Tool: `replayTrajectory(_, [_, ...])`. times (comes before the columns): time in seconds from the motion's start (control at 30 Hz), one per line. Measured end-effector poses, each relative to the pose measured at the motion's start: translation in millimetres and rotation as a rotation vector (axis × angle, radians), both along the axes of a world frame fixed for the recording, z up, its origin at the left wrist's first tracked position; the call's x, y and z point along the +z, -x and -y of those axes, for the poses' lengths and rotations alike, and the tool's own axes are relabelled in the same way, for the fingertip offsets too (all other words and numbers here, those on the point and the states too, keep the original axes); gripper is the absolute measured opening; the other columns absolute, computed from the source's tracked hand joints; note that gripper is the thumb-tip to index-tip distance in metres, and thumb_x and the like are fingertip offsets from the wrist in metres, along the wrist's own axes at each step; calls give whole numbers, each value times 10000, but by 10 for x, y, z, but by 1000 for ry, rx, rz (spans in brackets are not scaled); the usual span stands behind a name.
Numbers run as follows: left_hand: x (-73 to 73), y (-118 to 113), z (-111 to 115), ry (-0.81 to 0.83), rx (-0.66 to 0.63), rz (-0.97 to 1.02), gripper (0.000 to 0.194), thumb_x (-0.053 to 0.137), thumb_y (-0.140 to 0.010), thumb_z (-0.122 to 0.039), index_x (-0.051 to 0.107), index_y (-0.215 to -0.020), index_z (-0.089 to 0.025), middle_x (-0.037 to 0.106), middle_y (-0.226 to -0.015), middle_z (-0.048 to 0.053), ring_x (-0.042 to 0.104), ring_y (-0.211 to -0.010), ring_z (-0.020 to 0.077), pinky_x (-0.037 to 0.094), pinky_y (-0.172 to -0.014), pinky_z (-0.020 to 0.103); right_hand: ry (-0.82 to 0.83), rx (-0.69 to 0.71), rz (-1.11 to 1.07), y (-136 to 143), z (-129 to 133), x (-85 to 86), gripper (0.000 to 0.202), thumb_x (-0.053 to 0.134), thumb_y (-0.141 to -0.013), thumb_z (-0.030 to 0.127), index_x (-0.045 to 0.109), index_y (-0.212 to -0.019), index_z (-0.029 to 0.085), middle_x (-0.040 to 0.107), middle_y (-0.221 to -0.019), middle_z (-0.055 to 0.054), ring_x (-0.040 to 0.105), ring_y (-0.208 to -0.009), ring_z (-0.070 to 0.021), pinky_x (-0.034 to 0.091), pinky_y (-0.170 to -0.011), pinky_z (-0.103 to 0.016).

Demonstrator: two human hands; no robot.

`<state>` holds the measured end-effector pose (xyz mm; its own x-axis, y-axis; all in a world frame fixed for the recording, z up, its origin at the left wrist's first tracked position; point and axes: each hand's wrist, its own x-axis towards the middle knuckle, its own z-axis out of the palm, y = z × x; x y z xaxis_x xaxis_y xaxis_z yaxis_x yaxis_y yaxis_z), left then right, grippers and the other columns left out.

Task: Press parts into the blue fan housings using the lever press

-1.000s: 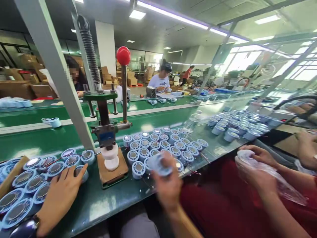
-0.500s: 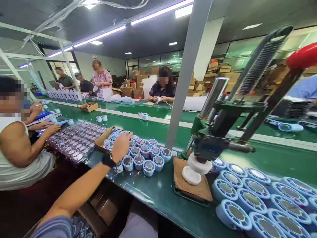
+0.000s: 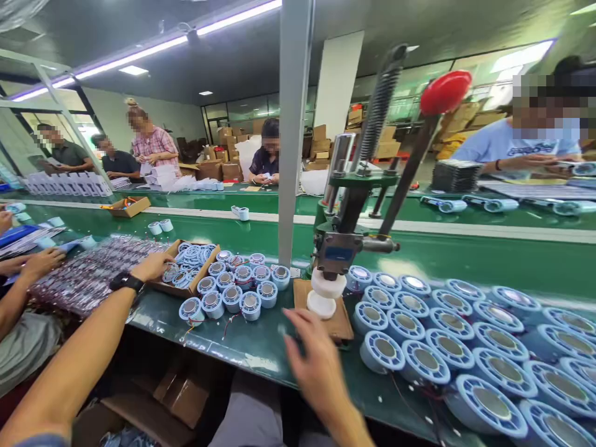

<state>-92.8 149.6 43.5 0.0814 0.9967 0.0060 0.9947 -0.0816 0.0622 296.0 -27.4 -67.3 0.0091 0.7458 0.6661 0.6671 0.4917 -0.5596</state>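
Note:
My left hand (image 3: 153,266), with a black watch on the wrist, reaches to the left edge of a cardboard box (image 3: 215,253) of light blue plastic rings (image 3: 198,254). Its fingers are closed together on a blue ring (image 3: 171,272) by that edge. Slightly blurred, my right hand (image 3: 316,354) hovers open and unfilled over the bench edge, fingers apart. Just beyond it stands a green hand press (image 3: 338,251) with a red-knobbed lever (image 3: 446,93). A white pad (image 3: 328,284) hangs above a white round seat (image 3: 321,305). Several blue round units with grey discs (image 3: 243,274) stand beside the box.
Rows of similar blue round units (image 3: 426,358) fill the bench right of the press. Wired parts (image 3: 93,270) lie left of the box. A grey post (image 3: 293,136) rises behind the press. Co-workers sit and stand across the bench, and another person's arm (image 3: 28,279) is at left.
The view has swung right. My left hand has gone from above the box's right side to its left edge. My right hand has come into view near the press.

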Motion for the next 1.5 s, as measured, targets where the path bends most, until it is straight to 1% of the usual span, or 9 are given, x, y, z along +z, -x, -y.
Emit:
replayTrajectory(0.1, [150, -123, 220, -176, -60, 21, 365, 456, -806, -286, 737, -1002, -158, 734, -1106, 118, 658, -1055, 294, 477, -957, 374, 40, -106, 255, 454, -189, -126, 482, 638, -853, 144, 615, -1317, 274, 546, -1288, -149, 600, -999, -233, 582, -790, -363])
replayTrajectory(0.2, [73, -381, 670, -472, -235, 229, 338, 463, -882, -353, 744, -1004, -211, 720, -1140, 75, 667, -1056, 260, 495, -976, 367, 55, -181, 359, 650, -218, -245, 539, 686, -793, 119, 627, -1304, 279, 543, -1270, -164, 578, -990, -267, 584, -754, -406])
replayTrajectory(0.4, [-724, -1239, 1505, -659, -398, 624, 216, 567, -934, -236, 748, -1042, -286, 717, -1128, 8, 688, -1029, 168, 522, -928, 265, -5, -147, 193, 356, -12, -324, 417, 528, -867, 82, 654, -1237, 226, 482, -1303, -140, 481, -1207, -259, 532, -978, -433])
replayTrajectory(0.63, [-1314, -1897, 1402, -661, -166, 843, 249, 528, -936, -246, 768, -1000, -229, 726, -1041, 59, 693, -966, 203, 562, -887, 343, 292, 95, 298, 454, -210, -295, 460, 497, -898, 88, 626, -1304, 262, 561, -1284, -124, 570, -1142, -246, 526, -946, -417])
replayTrajectory(0.77, [-1377, -1998, 1430, -638, -89, 958, 252, 535, -926, -271, 776, -985, -224, 721, -1031, 73, 688, -964, 208, 569, -882, 351, 375, 242, 233, 501, -118, -298, 642, 617, -838, 159, 456, -1459, 170, 439, -1472, -165, 434, -1366, -301, 399, -1115, -514])
replayTrajectory(0.9, [-1363, -2055, 1494, -535, -93, 1073, 245, 558, -919, -305, 780, -980, -221, 719, -1043, 79, 687, -988, 215, 574, -889, 347, 446, 292, 92, 420, -31, -273, 590, 633, -801, 132, 494, -1374, 153, 538, -1375, -145, 519, -1281, -262, 432, -1096, -459])
replayTrajectory(1.03, [-1372, -2038, 1497, -353, -183, 1010, 279, 519, -919, -251, 783, -1007, -235, 700, -1162, 96, 672, -1082, 231, 564, -946, 384, 486, 99, -82, -12, 216, -274, 561, 633, -754, 107, 505, -1300, 138, 620, -1208, -121, 640, -1055, -194, 545, -921, -301])
replayTrajectory(1.2, [-1417, -1981, 1518, -111, -382, 753, 509, 388, -841, -63, 751, -1124, -280, 567, -1428, 71, 527, -1336, 242, 445, -1131, 475, 294, -16, 125, -527, 517, -197, 527, 651, -760, 123, 603, -1262, 272, 611, -1205, -72, 626, -1049, -213, 575, -868, -313])
replayTrajectory(1.5, [-1352, -2027, 1534, -132, -396, 533, 685, 569, -877, -236, 342, -1523, -217, 512, -1463, 127, 460, -1344, 316, 407, -1120, 540, 117, -77, 85, -272, 392, -452, 450, 584, -856, 149, 618, -1289, 266, 539, -1256, -111, 618, -1098, -217, 593, -878, -329])
